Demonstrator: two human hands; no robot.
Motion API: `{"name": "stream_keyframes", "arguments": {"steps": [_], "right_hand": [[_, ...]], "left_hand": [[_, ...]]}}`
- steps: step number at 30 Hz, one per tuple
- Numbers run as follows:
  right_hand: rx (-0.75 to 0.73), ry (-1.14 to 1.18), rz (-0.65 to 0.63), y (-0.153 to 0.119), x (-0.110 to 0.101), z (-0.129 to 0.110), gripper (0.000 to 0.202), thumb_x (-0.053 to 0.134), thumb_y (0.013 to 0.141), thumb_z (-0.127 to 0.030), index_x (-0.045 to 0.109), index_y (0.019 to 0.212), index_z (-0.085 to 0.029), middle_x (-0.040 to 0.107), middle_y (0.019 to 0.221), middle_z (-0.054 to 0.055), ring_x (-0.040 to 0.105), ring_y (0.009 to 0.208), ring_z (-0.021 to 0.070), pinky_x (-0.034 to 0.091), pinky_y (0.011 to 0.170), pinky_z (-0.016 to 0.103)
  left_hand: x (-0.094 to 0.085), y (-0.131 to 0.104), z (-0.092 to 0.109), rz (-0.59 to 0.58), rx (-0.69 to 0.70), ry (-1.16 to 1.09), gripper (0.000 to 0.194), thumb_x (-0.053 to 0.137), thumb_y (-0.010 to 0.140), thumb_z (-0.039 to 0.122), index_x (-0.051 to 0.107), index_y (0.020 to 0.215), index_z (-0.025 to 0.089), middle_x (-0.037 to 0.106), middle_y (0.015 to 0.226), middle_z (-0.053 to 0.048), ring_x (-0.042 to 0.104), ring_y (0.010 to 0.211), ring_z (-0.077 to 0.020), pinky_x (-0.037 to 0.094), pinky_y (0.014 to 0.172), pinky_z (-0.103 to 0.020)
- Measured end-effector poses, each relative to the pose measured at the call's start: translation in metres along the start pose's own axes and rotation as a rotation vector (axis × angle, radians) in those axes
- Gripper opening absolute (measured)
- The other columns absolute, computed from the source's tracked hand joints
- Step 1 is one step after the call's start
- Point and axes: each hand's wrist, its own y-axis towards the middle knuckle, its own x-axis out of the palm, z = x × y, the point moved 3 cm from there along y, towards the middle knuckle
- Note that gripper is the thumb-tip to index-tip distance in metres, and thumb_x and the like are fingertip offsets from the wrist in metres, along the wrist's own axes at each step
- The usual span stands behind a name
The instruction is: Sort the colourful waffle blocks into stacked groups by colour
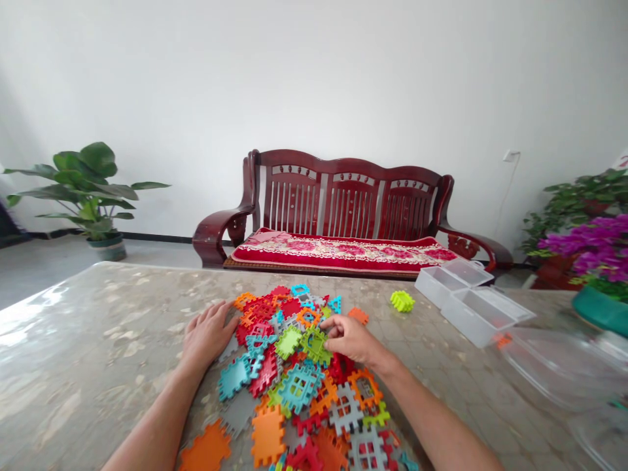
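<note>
A heap of notched plastic tiles in red, orange, teal, green and grey covers the middle of the table. My left hand (210, 332) lies flat at the heap's left edge with fingers spread, holding nothing. At the heap's right side my right hand (349, 337) has its thumb and forefinger closed at the edge of a green window tile (315, 345). Left of that tile lies a solid lime-green tile (288, 341). Nearer to me are a teal window tile (300, 387) and an orange square tile (267, 436). A yellow-green assembled cube (402, 301) stands apart, to the right of the heap.
Clear plastic boxes (483, 314) stand at the right of the stone-patterned table (122, 340), with transparent lids (559, 366) nearer. Purple flowers in a teal pot (601, 311) are at the far right. Beyond the table is a wooden bench (350, 203) with a red cover.
</note>
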Motion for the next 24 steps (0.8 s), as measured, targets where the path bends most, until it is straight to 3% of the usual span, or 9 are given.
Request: {"name": "stream_keyframes", "arguments": {"steps": [5,12,15,20,24], "right_hand": [[0.009,0.067,0.022,0.001,-0.005,-0.003,0.037,0.062,0.063,-0.017,0.068,0.1,-0.016,0.057,0.064,-0.006,0.05,0.056,0.0094,0.037,0.056,0.022],[-0.089,-0.031,0.205,0.008,-0.019,-0.001,0.027,0.056,0.063,-0.019,0.07,0.086,-0.018,0.065,0.067,-0.003,0.056,0.062,0.0128,0.041,0.059,0.023],[-0.126,-0.057,0.366,0.011,-0.037,0.002,0.026,0.056,0.065,-0.024,0.069,0.087,-0.019,0.067,0.07,-0.001,0.059,0.064,0.0153,0.044,0.061,0.025],[-0.128,-0.278,0.746,0.006,-0.086,0.011,0.023,0.051,0.072,-0.028,0.067,0.088,-0.022,0.072,0.086,0.003,0.065,0.08,0.0205,0.049,0.079,0.032],[0.007,-0.496,0.831,-0.002,-0.114,0.035,0.032,0.047,0.071,-0.014,0.067,0.094,-0.022,0.073,0.099,0.004,0.066,0.097,0.0211,0.048,0.085,0.031]], "left_hand": [[-0.001,-0.001,0.001,-0.015,-0.005,0.01,0.052,0.036,0.093,0.043,0.055,0.137,0.022,0.052,0.148,-0.01,0.043,0.138,-0.0254,0.03,0.114,-0.044],[-0.002,0.0,0.001,-0.001,-0.001,0.0,0.052,0.037,0.092,0.042,0.056,0.136,0.022,0.053,0.147,-0.01,0.044,0.137,-0.0266,0.032,0.113,-0.045],[-0.003,-0.001,0.002,-0.009,-0.002,-0.003,0.052,0.037,0.092,0.042,0.056,0.137,0.022,0.053,0.147,-0.01,0.044,0.138,-0.0266,0.031,0.113,-0.045],[-0.004,-0.001,0.002,-0.035,-0.012,0.026,0.053,0.033,0.093,0.043,0.053,0.138,0.023,0.05,0.149,-0.009,0.042,0.14,-0.0248,0.029,0.115,-0.044],[-0.004,-0.001,0.004,-0.06,-0.018,0.052,0.055,0.031,0.094,0.044,0.052,0.139,0.022,0.049,0.15,-0.008,0.04,0.141,-0.0237,0.028,0.116,-0.042]]}}
